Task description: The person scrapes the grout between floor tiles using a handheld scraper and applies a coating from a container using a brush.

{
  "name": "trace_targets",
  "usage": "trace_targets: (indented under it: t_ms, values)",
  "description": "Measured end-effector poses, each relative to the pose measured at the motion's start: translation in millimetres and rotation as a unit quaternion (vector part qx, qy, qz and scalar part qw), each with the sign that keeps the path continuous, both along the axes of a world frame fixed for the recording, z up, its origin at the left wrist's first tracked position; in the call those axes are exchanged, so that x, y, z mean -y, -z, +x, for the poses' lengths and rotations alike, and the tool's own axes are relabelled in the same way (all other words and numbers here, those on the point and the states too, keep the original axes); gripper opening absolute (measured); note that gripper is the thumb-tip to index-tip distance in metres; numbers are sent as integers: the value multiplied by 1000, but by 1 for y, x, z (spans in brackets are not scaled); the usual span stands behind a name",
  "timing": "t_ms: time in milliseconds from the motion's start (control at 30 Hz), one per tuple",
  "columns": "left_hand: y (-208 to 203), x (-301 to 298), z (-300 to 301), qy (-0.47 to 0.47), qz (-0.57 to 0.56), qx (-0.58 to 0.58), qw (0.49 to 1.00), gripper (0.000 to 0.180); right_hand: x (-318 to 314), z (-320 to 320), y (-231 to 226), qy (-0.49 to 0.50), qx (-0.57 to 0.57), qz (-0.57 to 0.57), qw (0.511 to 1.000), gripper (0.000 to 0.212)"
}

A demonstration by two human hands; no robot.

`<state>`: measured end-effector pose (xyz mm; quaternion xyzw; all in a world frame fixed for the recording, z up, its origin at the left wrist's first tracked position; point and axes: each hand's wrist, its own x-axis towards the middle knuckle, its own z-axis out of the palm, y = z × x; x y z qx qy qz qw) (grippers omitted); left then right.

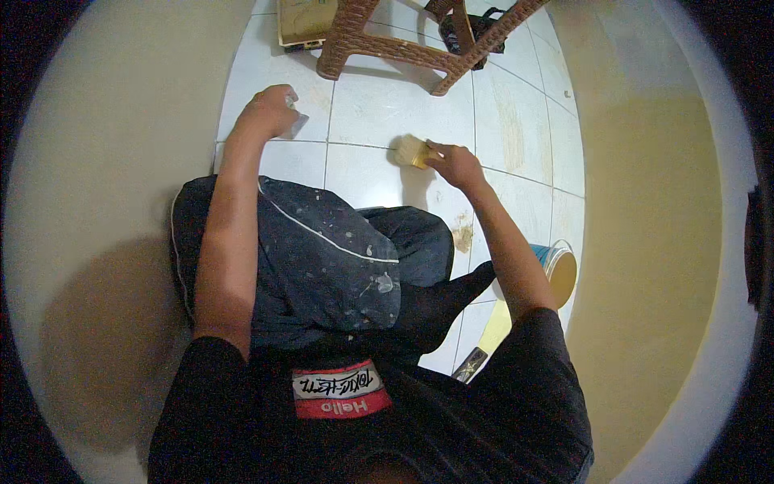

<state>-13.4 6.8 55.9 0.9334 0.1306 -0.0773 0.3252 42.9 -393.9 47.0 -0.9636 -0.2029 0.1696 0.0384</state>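
My right hand (456, 165) is closed around the handle of a wide paintbrush (410, 152). Its pale bristles point left, just over the white floor tiles, and a yellow band shows where they meet the handle. Further left, my left hand (272, 111) is closed near the left wall. From its fingers sticks a thin, greyish, flat blade (299, 124) that looks like a scraper; its handle is hidden in the hand. My legs, in dark paint-spotted trousers (322, 242), are folded on the floor below both hands.
Ahead stands brown woven-pattern plastic furniture (347, 40) with splayed legs. Behind it are a shallow tan box (305, 22) and a black bag (476, 34). A bucket (560, 273) sits by my right forearm, near a yellow-and-black strip (493, 331). Walls rise on both sides; brown stains (462, 232) mark the tiles.
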Motion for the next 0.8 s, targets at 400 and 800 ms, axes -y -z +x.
trace_targets:
  t_ms: [400,800]
  values:
    - [-2,-20,0,8,-7,17,1000,37,128,-88,2,16,-85,-99,991,48]
    - [-23,-22,-6,-53,-41,-29,997,38,47,-33,-3,91,3,-5,996,39]
